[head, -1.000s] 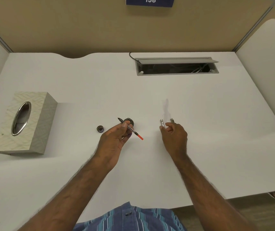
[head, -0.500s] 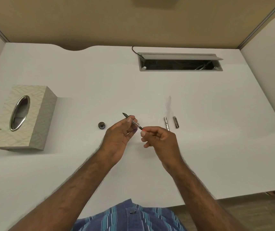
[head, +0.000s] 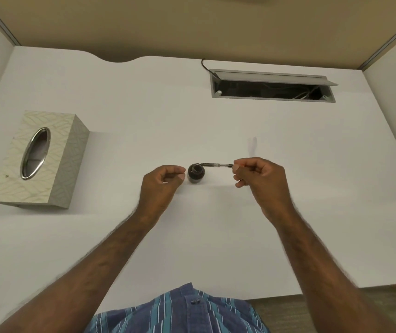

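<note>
Pen (head: 217, 165) now in right hand (head: 259, 176)

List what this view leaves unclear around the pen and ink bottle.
Head view only.
1. Rear end of pen: covered by the right hand.
2. Tip of pen: too small to tell whether it is inside the bottle.
3. Inside of left hand: curled fingers hide whether it holds anything.

A white desk (head: 192, 121) fills a cubicle, backed by a tan partition wall (head: 192, 27) and white side panels (head: 393, 80). A grey cable hatch (head: 273, 78) stands open at the back, with a black cable (head: 205, 66) beside it. A patterned tissue box (head: 7, 169) sits at the left. Grey carpet (head: 283, 316) shows below the desk's near edge. The light is even.
</note>
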The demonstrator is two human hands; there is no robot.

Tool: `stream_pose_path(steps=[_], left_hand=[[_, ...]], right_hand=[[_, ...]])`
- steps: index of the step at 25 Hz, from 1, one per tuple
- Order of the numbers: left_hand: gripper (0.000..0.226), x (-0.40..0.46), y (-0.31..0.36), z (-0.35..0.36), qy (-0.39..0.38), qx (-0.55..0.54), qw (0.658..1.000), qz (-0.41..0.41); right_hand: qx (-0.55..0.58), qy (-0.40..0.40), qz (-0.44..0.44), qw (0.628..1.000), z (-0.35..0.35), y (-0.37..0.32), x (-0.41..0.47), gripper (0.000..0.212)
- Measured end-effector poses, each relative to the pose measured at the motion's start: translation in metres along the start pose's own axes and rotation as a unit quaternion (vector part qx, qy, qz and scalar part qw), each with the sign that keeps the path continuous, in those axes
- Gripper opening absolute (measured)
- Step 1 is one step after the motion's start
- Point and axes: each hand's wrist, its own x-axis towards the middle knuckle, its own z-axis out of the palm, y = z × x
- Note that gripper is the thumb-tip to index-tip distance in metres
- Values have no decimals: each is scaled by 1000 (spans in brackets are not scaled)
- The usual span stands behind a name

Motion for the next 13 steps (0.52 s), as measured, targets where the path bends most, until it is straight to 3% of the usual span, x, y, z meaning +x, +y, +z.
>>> stream_pose_path(steps=[7, 13], left_hand=[[38, 23, -7, 9, -62, 116, 985, 108], [33, 33, -7, 20, -77, 155, 975, 139]], right_hand=[[-164, -64, -29, 984, 13, -16, 24, 8], [-292, -109, -123, 942, 34, -32, 42, 14]])
